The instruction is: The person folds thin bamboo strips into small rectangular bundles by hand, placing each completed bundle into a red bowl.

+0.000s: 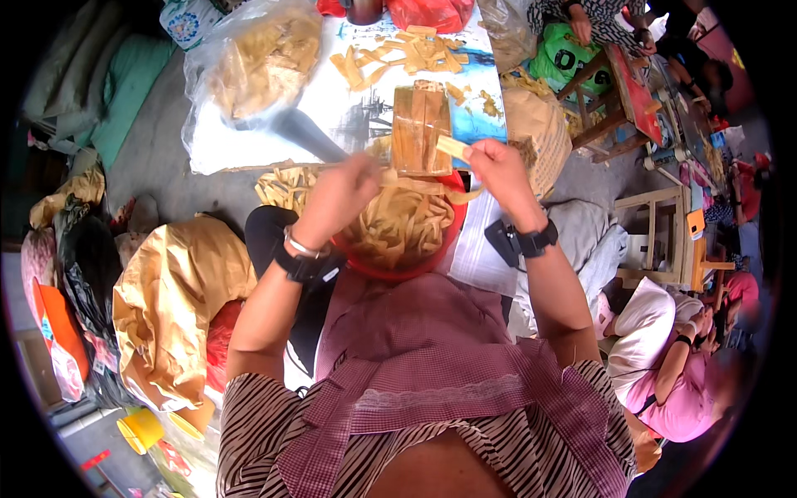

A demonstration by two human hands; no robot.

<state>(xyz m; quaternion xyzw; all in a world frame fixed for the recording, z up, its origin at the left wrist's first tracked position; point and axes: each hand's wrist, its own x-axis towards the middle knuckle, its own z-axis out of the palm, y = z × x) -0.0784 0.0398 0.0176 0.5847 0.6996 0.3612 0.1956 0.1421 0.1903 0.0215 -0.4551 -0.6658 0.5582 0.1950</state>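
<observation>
My right hand (501, 174) pinches a short, flat, pale-yellow folded strip (453, 147) beside the near right corner of a wooden block (414, 127). The block looks wrapped in clear film or tape and sits at the table's near edge. My left hand (345, 196) is blurred above the left side of a red basin (459, 218); its fingers are bent, and whether they hold anything is unclear. Loose tan strips (398, 230) fill the basin on my lap side. One long strip (429, 187) crosses the basin's far rim between my hands.
On the white-and-blue table (249, 149) lie a pile of flat strips (417, 53) and a clear plastic bag (264, 65) of tan material. A large brown paper sack (180, 299) stands left. Wooden stools (654, 236) and co-workers, one in pink (672, 392), are right.
</observation>
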